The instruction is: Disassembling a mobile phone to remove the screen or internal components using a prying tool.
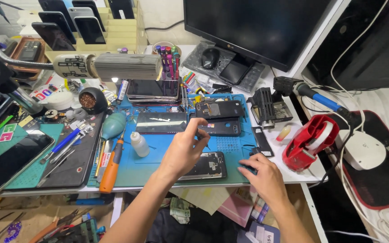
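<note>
An opened phone (pixel 205 165) lies face down near the front edge of the blue mat (pixel 158 157), its back off and the insides showing, set close to the person where both hands can get at it. The left hand (pixel 183 150) hovers just above the phone with thumb and forefinger pinched together, seemingly on something very small, though what it is cannot be made out; the other fingers are loosely curled. The right hand (pixel 264 177) rests beside the phone at the mat's right corner, fingers bent down on a small dark piece, likely to steady it; whether it grips it is unclear. Behind the phone on the mat lie two more dark phones (pixel 219 118) and a screen panel (pixel 160 122), kept within reach. Left of the phone stand a small white bottle (pixel 139 145) and an orange-handled screwdriver (pixel 112 167). Right of the phone, off the mat on the desk (pixel 293 173), sits a red tape dispenser (pixel 309 141).
</note>
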